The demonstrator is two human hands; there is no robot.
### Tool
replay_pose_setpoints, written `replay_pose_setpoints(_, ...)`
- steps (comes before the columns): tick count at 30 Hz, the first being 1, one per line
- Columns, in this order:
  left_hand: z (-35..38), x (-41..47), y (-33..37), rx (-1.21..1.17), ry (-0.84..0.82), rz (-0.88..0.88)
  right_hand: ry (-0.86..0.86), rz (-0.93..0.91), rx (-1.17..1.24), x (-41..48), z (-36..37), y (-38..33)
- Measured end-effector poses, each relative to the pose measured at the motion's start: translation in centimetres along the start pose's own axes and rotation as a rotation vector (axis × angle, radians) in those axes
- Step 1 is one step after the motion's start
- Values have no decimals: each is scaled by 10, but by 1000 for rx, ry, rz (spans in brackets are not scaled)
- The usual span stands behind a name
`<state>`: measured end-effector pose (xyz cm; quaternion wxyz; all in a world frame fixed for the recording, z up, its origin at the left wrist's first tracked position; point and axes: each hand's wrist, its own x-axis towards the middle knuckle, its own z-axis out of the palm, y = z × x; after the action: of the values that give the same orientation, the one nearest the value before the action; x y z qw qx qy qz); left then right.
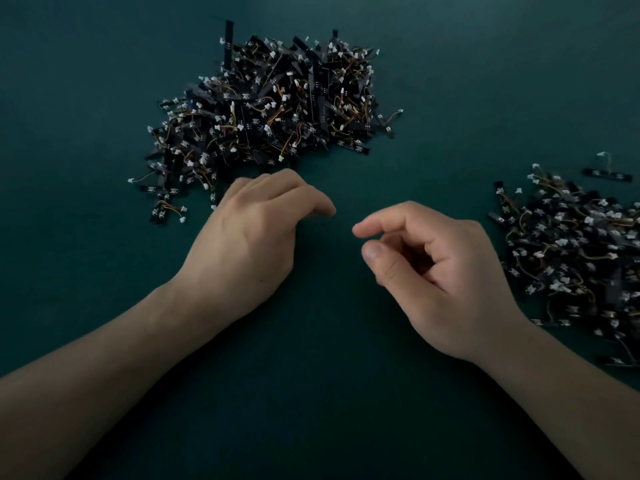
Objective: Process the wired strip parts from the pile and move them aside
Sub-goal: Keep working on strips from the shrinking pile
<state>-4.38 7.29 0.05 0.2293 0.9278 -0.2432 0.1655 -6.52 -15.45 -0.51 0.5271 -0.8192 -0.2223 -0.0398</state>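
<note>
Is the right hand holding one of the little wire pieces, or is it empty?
Empty. The right hand is loosely curled, and nothing shows between its fingers.

The main pile of wired strip parts (266, 109) lies at centre rear of the surface (329, 393); a second pile (575, 258) lies at right.

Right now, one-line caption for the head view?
Two empty hands, left hand and right hand, hover between the main pile and side pile.

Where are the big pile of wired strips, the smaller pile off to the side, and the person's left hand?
Big pile (273, 109): head view, on the tangled middle of the heap.
Side pile (581, 251): head view, on its middle, near the right edge.
Left hand (249, 237): head view, on the back of the hand.
</note>
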Motion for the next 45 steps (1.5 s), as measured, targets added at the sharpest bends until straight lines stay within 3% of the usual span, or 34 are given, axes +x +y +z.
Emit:
replay_pose_setpoints(3,-2,0,7,-146,217,67,38,91,2,3,1,1)
replay_pose_setpoints(5,-2,-1,10,-301,278,108,-2,143,-26,5,1,2)
replay_pose_setpoints(11,8,-6,13,-808,157,-10,-138,97,-225,5,1,-1)
replay_pose_setpoints(17,6,-7,18,-736,173,-50,-66,82,-38,6,0,-4)
replay_pose_setpoints(19,1,-6,18,-596,202,-110,-28,71,-7,7,-1,-5)
replay_pose_setpoints(23,-4,-4,18,-394,64,-90,-18,60,10,6,-1,-5)
replay_pose_setpoints(33,0,-4,13,-453,107,22,-27,92,147,5,-1,-2)
replay_pose_setpoints(40,-5,-4,16,-513,-32,40,-49,81,148,4,-4,-5)
replay_pose_setpoints(45,-4,-4,21,-473,-56,-45,-86,39,124,3,-3,-6)
